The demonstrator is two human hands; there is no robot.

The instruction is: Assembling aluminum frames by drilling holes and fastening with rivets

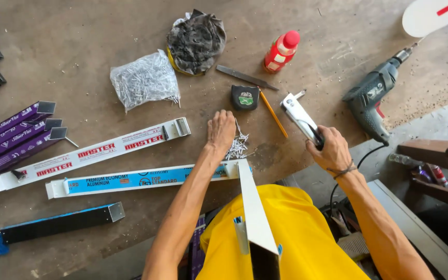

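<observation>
While my right hand (pixel 332 149) grips the white riveter (pixel 301 117) firmly, my left hand (pixel 221 131) pinches at the loose rivets (pixel 238 146) beside the aluminium profile (pixel 257 212), so I judge loading one comes next, needing a careful aim.

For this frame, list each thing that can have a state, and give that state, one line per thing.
Left hand: palm down, fingers on the loose rivets.
Right hand: closed around the rivet gun, nose pointing away.
Rivet bag: closed, full, lying on the floor.
Red bottle: capped, lying tilted.
Drill: lying on its side, unheld.
Tape measure: retracted.
White profile: resting across the lap.
</observation>
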